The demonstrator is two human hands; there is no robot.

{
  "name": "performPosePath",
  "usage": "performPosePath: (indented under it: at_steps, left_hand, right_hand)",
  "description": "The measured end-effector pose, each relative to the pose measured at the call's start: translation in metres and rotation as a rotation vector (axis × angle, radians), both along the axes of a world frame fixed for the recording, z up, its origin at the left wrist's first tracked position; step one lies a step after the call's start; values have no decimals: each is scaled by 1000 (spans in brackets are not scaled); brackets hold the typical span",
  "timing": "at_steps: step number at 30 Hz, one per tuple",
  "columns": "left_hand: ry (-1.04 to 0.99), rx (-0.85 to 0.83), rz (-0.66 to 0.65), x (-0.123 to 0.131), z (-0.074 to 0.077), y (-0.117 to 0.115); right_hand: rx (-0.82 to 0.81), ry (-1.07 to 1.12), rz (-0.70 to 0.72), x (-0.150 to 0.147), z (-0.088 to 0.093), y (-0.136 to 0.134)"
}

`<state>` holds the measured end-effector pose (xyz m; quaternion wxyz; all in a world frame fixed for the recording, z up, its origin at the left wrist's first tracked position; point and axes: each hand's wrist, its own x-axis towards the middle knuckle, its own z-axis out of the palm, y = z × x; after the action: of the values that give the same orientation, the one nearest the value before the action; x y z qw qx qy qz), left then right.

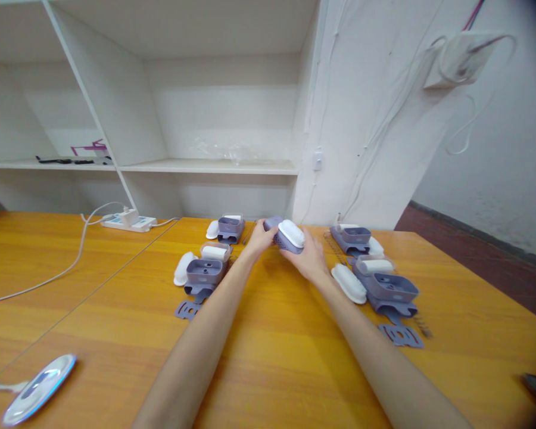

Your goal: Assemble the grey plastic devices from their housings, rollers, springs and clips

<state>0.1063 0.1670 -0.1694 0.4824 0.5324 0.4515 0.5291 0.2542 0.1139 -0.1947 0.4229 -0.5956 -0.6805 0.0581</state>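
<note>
One grey case [284,243] with a white pad [291,233] on it is at frame centre, grasped by the left hand [261,238] at its left end and the right hand [311,258] at its right side. Left of centre on the table [268,369] lie a tub [205,272], a roll [214,253] and a slotted plate [188,309]; right of centre, a second tub [393,288], another pad [348,283] and a spring [422,326]. A power strip [129,222] lies at middle left, a disc [40,390] at lower left

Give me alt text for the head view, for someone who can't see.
A person's left hand and right hand hold a purple-grey item with a white oval part over a wooden table. Purple-grey and white parts lie on both sides; white shelves stand behind.
</note>
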Motion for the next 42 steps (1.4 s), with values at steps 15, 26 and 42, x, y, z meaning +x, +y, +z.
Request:
performPosePath:
  at_steps: [15, 26, 42]
  left_hand:
    - [299, 185, 18, -6, -43, 10]
    - [612, 263, -108, -32, -27, 5]
    - [1359, 751, 241, 10, -29, -41]
  right_hand:
    - [-114, -122, -231, -10, -15, -8]
    - [-4, -159, -4, 10, -24, 1]
    - [-134, -279, -162, -3, -17, -8]
